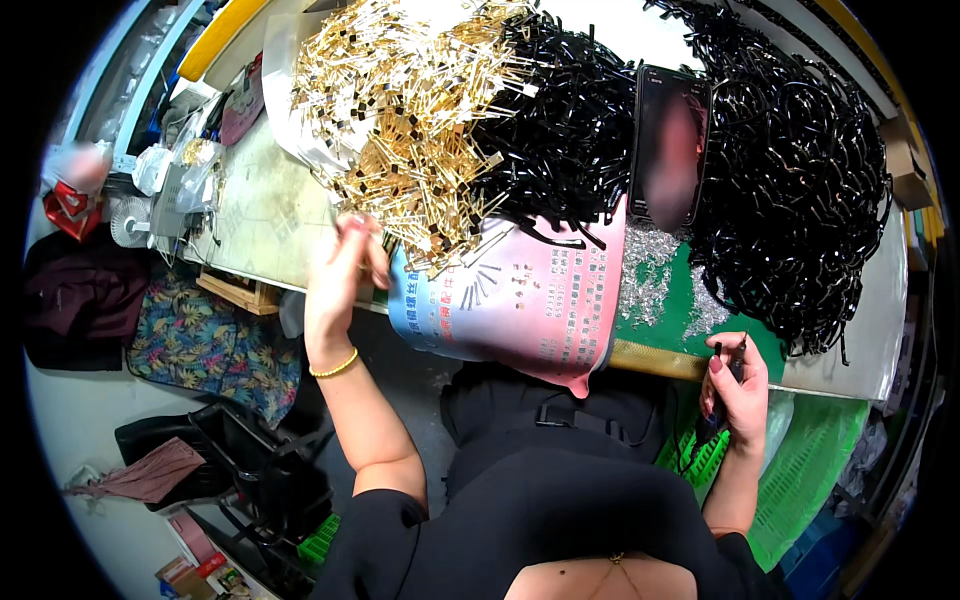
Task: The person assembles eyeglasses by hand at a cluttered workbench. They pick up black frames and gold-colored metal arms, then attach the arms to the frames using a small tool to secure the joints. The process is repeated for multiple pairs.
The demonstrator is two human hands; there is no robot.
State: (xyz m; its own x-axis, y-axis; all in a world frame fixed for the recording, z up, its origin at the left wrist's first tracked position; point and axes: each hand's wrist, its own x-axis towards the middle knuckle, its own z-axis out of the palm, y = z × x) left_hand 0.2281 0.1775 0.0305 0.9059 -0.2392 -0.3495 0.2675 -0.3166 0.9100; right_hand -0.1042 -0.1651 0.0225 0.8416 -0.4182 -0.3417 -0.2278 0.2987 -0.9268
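Observation:
My left hand (352, 265) is raised at the near left edge of a heap of thin gold metal pieces with small dark squares (430, 130). Its fingers are loosely bent and apart, and I see nothing between them. My right hand (738, 390) is wrapped round a slim black screwdriver-like tool (712, 425), at the table's front edge. Between the hands a pink and blue printed sheet (500, 310) hangs over that edge. Many tiny silvery bits, like screws, lie on a green mat (665, 305) to its right.
Glossy black curved strips form a middle heap (560, 130) and a larger right heap (790, 190). A phone (670, 150) stands between them. A small fan (130, 222) is at far left. Below the table are a black bag (250, 460) and a green net-like sheet (810, 480).

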